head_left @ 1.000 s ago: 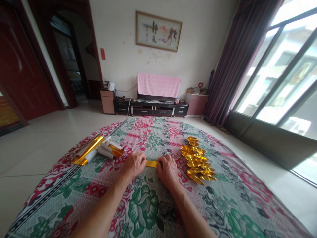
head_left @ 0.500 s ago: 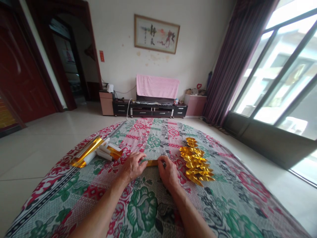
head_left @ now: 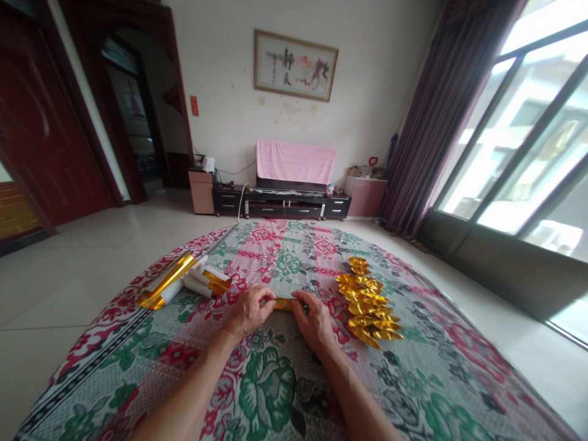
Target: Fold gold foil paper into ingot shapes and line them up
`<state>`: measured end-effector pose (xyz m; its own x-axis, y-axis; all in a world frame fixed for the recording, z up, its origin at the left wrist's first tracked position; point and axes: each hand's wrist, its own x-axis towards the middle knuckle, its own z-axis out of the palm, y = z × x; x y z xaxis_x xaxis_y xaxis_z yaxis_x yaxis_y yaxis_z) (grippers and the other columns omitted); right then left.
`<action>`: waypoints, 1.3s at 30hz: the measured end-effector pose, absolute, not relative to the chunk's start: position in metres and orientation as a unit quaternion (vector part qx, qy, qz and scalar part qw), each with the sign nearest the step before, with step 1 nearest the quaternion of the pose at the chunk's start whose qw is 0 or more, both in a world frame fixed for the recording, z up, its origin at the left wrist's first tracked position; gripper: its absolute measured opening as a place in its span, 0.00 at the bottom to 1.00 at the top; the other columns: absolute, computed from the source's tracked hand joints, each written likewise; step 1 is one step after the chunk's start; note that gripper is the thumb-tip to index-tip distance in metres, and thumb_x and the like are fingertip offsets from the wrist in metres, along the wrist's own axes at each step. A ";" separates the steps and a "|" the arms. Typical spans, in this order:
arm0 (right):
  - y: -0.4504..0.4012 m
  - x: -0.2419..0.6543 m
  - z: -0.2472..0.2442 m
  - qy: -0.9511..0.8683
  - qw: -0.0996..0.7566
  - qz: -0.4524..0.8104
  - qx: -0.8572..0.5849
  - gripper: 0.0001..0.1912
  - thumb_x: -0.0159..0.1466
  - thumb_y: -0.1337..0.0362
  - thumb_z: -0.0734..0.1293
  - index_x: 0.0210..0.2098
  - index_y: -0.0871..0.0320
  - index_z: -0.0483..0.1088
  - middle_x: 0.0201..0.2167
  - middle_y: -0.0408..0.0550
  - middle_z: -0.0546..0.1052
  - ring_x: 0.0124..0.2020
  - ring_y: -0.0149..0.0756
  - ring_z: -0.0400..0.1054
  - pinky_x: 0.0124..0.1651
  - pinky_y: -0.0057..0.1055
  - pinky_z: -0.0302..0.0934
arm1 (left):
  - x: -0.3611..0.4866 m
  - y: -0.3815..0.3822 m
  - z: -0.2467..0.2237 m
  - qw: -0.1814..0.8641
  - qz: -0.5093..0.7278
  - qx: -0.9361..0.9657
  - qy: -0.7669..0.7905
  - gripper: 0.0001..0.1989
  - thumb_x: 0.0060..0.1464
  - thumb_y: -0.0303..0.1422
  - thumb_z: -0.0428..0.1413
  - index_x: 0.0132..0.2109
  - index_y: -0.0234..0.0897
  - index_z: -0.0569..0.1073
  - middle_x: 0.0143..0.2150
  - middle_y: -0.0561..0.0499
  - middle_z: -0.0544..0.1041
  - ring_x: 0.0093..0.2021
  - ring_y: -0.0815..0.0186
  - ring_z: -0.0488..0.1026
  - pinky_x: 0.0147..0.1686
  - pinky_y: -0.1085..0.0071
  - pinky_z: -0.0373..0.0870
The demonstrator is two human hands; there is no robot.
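Observation:
Between my two hands is a narrow strip of gold foil paper (head_left: pixel 284 304), held level just over the patterned tablecloth (head_left: pixel 266 392). My left hand (head_left: pixel 252 308) pinches its left end between thumb and fingers. At the other end, my right hand (head_left: pixel 315 315) grips it with thumb and curled fingers. To the right of my right hand lie several folded gold paper pieces (head_left: pixel 367 300) with pointed tips, bunched in a row. Left of my left hand are a gold foil sheet (head_left: pixel 169 278) and white-and-gold paper stacks (head_left: pixel 204 278), partly rolled.
The round table is covered by the red, green and grey flowered cloth. Beyond it stand a low black cabinet (head_left: pixel 294 205) and a screen under a pink cloth (head_left: pixel 296 160). A glazed door (head_left: pixel 519 153) and purple curtain (head_left: pixel 422 122) are on the right.
My right fingers have opened out a little along the strip's end, and my left fingers have shifted on the other end. The whole view has moved slightly.

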<state>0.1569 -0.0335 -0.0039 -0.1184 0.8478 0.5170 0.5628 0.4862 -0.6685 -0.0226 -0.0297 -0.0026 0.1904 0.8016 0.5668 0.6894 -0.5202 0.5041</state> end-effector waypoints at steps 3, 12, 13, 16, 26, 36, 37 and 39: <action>-0.034 0.157 -0.003 -0.740 0.446 0.149 -0.480 0.10 0.60 0.65 0.59 0.33 0.57 0.72 0.30 0.45 0.75 0.33 0.32 0.69 0.39 0.26 0.59 | -0.022 -0.030 -0.002 0.065 0.411 0.771 0.482 0.02 0.48 0.27 0.53 0.29 0.36 0.70 0.28 0.51 0.73 0.34 0.66 0.68 0.38 0.70 0.64; -0.034 0.157 -0.005 -0.726 0.465 0.157 -0.482 0.10 0.59 0.66 0.59 0.34 0.58 0.71 0.32 0.46 0.76 0.35 0.33 0.69 0.40 0.26 0.59 | -0.021 -0.032 0.002 0.062 0.406 0.776 0.478 0.03 0.48 0.27 0.53 0.28 0.36 0.70 0.29 0.51 0.74 0.35 0.66 0.69 0.39 0.70 0.65; -0.033 0.157 -0.006 -0.725 0.467 0.157 -0.481 0.10 0.59 0.66 0.59 0.35 0.58 0.71 0.32 0.46 0.76 0.35 0.33 0.69 0.40 0.26 0.60 | -0.021 -0.033 0.002 0.062 0.406 0.776 0.479 0.03 0.48 0.26 0.53 0.28 0.36 0.70 0.29 0.51 0.74 0.35 0.66 0.69 0.39 0.70 0.65; -0.033 0.157 -0.006 -0.726 0.466 0.157 -0.481 0.10 0.59 0.66 0.59 0.34 0.58 0.71 0.32 0.46 0.75 0.34 0.33 0.69 0.40 0.27 0.60 | -0.020 -0.033 0.002 0.056 0.408 0.776 0.477 0.03 0.48 0.26 0.53 0.29 0.36 0.70 0.29 0.50 0.73 0.35 0.65 0.68 0.39 0.69 0.66; -0.031 0.160 -0.008 -0.716 0.490 0.109 -0.484 0.12 0.51 0.73 0.57 0.33 0.59 0.67 0.33 0.48 0.72 0.37 0.35 0.66 0.42 0.30 0.60 | -0.017 -0.038 0.012 -0.069 0.411 0.809 0.414 0.07 0.54 0.29 0.50 0.32 0.38 0.73 0.33 0.48 0.71 0.43 0.62 0.67 0.46 0.64 0.65; -0.033 0.156 -0.007 -0.679 0.451 0.143 -0.561 0.19 0.57 0.66 0.57 0.47 0.62 0.65 0.28 0.47 0.76 0.30 0.37 0.70 0.35 0.29 0.61 | -0.015 -0.039 0.014 -0.156 0.457 0.767 0.422 0.07 0.54 0.26 0.50 0.36 0.37 0.72 0.35 0.47 0.71 0.45 0.62 0.66 0.49 0.64 0.65; -0.034 0.156 -0.005 -0.679 0.455 0.162 -0.552 0.19 0.58 0.65 0.57 0.47 0.61 0.65 0.26 0.46 0.77 0.28 0.36 0.70 0.33 0.28 0.61 | -0.014 -0.039 0.014 -0.156 0.456 0.768 0.422 0.07 0.54 0.26 0.50 0.36 0.38 0.72 0.35 0.47 0.71 0.45 0.62 0.66 0.49 0.63 0.65; -0.035 0.158 -0.003 -0.684 0.464 0.208 -0.523 0.19 0.59 0.64 0.56 0.49 0.60 0.64 0.26 0.44 0.77 0.25 0.34 0.69 0.30 0.26 0.60 | -0.012 -0.039 0.014 -0.153 0.453 0.772 0.419 0.07 0.54 0.26 0.50 0.36 0.38 0.72 0.35 0.47 0.72 0.45 0.62 0.67 0.49 0.63 0.65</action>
